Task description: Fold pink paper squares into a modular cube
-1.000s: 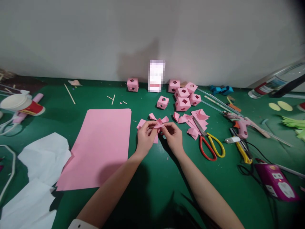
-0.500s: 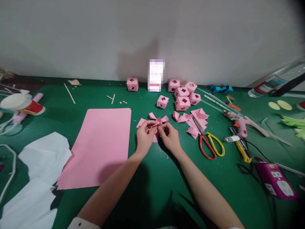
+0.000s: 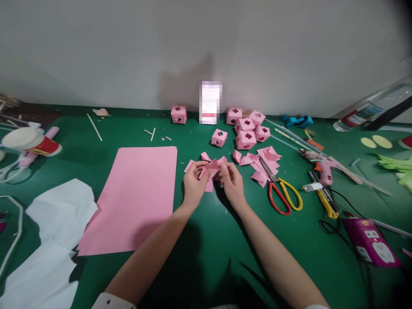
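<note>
My left hand [image 3: 194, 184] and my right hand [image 3: 232, 183] meet over the green table [image 3: 206, 240], both pinching a small folded pink paper piece [image 3: 211, 167] held between their fingertips. Under the hands lie more pink paper scraps [image 3: 209, 186]. Several finished pink paper cubes [image 3: 246, 139] with diamond-shaped holes are stacked just beyond, one single cube [image 3: 219, 137] closer and another [image 3: 179, 114] by the wall. A pile of folded pink pieces [image 3: 260, 163] lies to the right of my hands.
A stack of pink paper sheets [image 3: 135, 195] lies left of my hands, white paper [image 3: 61, 212] further left. Red-and-yellow scissors [image 3: 283, 195], a pink glue gun [image 3: 325, 169], a purple power strip [image 3: 370, 240] and cables are at right. A cup [image 3: 30, 141] lies far left.
The hands have drawn slightly closer together and turned the pink piece, which now stands more upright between the fingertips. Nothing else on the table has moved.
</note>
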Demonstrator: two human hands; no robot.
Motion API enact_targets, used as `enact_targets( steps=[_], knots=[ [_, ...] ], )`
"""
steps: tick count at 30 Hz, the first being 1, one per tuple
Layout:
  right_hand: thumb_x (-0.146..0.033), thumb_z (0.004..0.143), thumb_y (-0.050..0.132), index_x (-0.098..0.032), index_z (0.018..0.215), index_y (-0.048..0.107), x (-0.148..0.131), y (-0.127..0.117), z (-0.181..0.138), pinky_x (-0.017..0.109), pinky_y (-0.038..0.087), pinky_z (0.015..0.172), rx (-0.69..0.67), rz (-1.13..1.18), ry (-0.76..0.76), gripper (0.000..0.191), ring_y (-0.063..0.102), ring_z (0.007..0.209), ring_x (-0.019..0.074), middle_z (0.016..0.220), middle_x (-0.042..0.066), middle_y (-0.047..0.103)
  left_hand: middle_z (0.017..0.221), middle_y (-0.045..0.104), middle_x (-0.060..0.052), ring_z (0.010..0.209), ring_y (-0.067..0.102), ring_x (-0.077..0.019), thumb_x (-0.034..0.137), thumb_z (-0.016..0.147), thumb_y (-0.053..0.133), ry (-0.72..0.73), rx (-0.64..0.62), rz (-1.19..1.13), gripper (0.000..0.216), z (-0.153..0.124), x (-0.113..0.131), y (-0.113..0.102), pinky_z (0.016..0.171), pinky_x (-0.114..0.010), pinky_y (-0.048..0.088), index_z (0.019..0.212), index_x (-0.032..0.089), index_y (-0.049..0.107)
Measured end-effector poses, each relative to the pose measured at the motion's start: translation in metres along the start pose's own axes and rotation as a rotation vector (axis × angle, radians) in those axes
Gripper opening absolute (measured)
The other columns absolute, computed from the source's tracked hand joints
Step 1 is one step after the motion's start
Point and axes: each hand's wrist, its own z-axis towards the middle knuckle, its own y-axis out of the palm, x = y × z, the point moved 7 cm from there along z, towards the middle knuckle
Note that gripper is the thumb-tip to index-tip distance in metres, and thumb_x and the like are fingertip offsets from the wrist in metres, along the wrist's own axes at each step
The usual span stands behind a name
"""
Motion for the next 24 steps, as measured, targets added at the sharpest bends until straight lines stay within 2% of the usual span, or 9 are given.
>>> enact_targets(
  steps=[4,6,9,12,18,21,24],
  knots=[
    [-0.046,0.086,0.064,-0.023,0.107,0.065,-0.005,-0.004,0.001,0.027,0.05,0.062,0.037,0.057,-0.046,0.031,0.062,0.075,0.0158,0.097,0.005,0.068,0.096,0.07,-0.007,0.087,0.068,-0.0165,0.026,0.08,0.07,-0.024,-0.085,-0.023,0.02,-0.001,-0.003,0.007,0.076,-0.029,0.057,0.098,0.018,0.065],
    [-0.042,0.083,0.068,-0.023,0.102,0.066,-0.006,-0.005,-0.001,0.028,0.051,0.067,0.054,0.013,-0.083,0.027,0.063,0.08,0.0169,0.095,0.005,0.068,0.095,0.069,-0.007,0.087,0.068,-0.0162,0.027,0.079,0.071,-0.043,-0.091,-0.042,0.023,-0.001,-0.005,0.008,0.075,-0.028,0.057,0.099,0.018,0.064],
    [-0.04,0.085,0.066,-0.022,0.094,0.065,-0.003,-0.007,-0.004,0.028,0.051,0.066,0.121,-0.059,-0.099,0.021,0.063,0.078,0.0166,0.089,0.004,0.067,0.095,0.068,-0.006,0.088,0.068,-0.0165,0.024,0.078,0.071,-0.053,-0.088,-0.068,0.025,0.0,-0.008,0.008,0.076,-0.029,0.058,0.1,0.018,0.063],
    [-0.038,0.087,0.065,-0.022,0.097,0.064,-0.006,-0.008,-0.008,0.028,0.051,0.065,0.165,-0.104,-0.122,0.019,0.063,0.075,0.0163,0.089,0.004,0.068,0.094,0.067,-0.006,0.09,0.068,-0.0175,0.022,0.078,0.07,-0.061,-0.069,-0.101,0.027,0.001,-0.01,0.006,0.075,-0.03,0.058,0.103,0.018,0.062],
    [-0.035,0.09,0.061,-0.025,0.094,0.07,-0.024,0.0,-0.011,0.032,0.051,0.073,0.04,-0.158,-0.257,0.014,0.064,0.09,0.0201,0.097,0.006,0.07,0.101,0.067,-0.006,0.085,0.067,-0.0141,0.021,0.079,0.067,-0.099,0.069,-0.132,0.035,0.002,-0.015,-0.006,0.077,-0.028,0.056,0.112,0.019,0.058],
    [-0.039,0.091,0.059,-0.024,0.085,0.07,-0.021,-0.001,-0.008,0.033,0.051,0.074,0.022,-0.138,-0.22,0.019,0.065,0.088,0.0203,0.091,0.005,0.07,0.101,0.068,-0.006,0.084,0.067,-0.0143,0.023,0.08,0.067,-0.082,0.047,-0.121,0.032,0.003,-0.013,-0.005,0.076,-0.027,0.055,0.11,0.019,0.059],
    [-0.042,0.087,0.065,-0.023,0.085,0.068,-0.01,-0.003,-0.004,0.031,0.051,0.071,0.032,-0.059,-0.125,0.02,0.065,0.08,0.0187,0.087,0.004,0.069,0.107,0.068,-0.008,0.091,0.068,-0.0164,0.026,0.079,0.07,-0.05,0.02,-0.082,0.029,0.003,-0.01,-0.003,0.078,-0.028,0.055,0.106,0.018,0.061]
  ],
)
